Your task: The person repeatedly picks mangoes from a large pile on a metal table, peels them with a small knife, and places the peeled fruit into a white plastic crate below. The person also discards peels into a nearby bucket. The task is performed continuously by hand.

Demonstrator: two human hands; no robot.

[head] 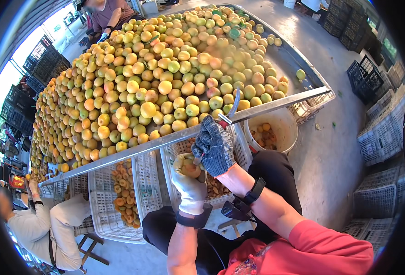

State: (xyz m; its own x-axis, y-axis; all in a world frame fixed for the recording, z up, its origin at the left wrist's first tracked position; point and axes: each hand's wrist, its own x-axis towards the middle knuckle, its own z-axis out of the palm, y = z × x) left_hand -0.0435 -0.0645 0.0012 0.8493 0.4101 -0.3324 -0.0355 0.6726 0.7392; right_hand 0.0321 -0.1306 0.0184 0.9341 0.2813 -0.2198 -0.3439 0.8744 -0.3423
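Observation:
My left hand [189, 180], in a pale glove, holds an apricot [190, 168] below the table's near edge. Touching it from the right is my right hand [214, 147] in a grey knit glove with an orange cuff. That hand is closed on a red-handled tool [224, 123]; a curved metal blade [236, 102] rises beyond the fist, over the table edge. A small metal tip shows between the hands, at the apricot. Beyond them, a heap of whole apricots [147, 89] covers much of the metal-rimmed table [126, 153].
Under the near edge stand a white crate [147, 187] beside halved apricots [124, 196], and a white bucket [289, 132] with fruit pieces. One person [37, 223] sits at the left, another [111, 15] at the far side. Stacked crates [377, 137] line the right.

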